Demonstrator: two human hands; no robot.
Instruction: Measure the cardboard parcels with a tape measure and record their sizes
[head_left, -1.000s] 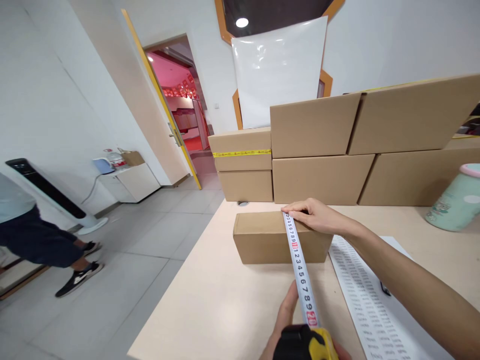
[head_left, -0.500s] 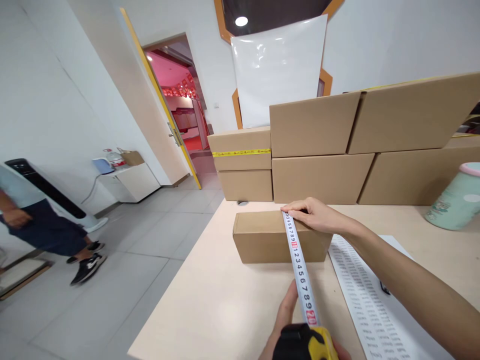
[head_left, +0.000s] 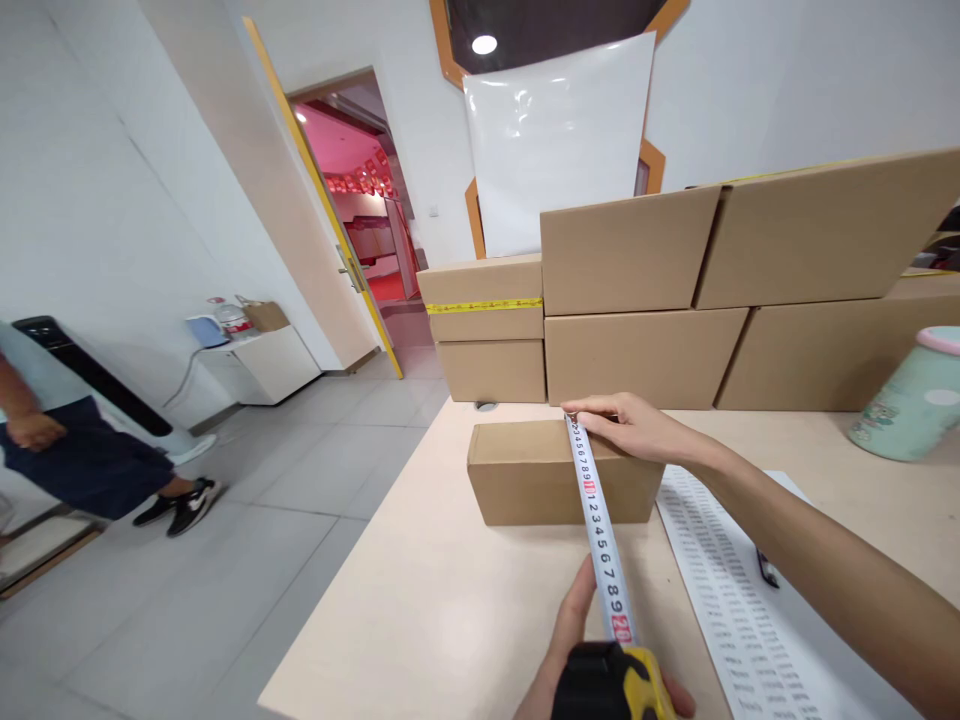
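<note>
A small brown cardboard box [head_left: 525,480] lies on the table in front of me. The white blade of a tape measure [head_left: 600,535] runs across its top and out toward me, with numbers up to a red 20 showing. My right hand [head_left: 630,425] pinches the blade's far end at the box's back top edge. Low in the view, my left hand [head_left: 566,640] is wrapped round the black and yellow tape case [head_left: 611,685]. Part of that hand is hidden behind the case.
Larger cardboard boxes [head_left: 637,360] stand stacked along the table's back. A printed sheet [head_left: 720,590] with a small black item [head_left: 766,568] lies under my right forearm. A green tumbler [head_left: 911,400] stands at right. On the floor at left, a person [head_left: 67,440] is walking.
My hands and the tape measure stay almost in place, with the blade's end shifted very slightly. At left, the person's legs and feet have changed position.
</note>
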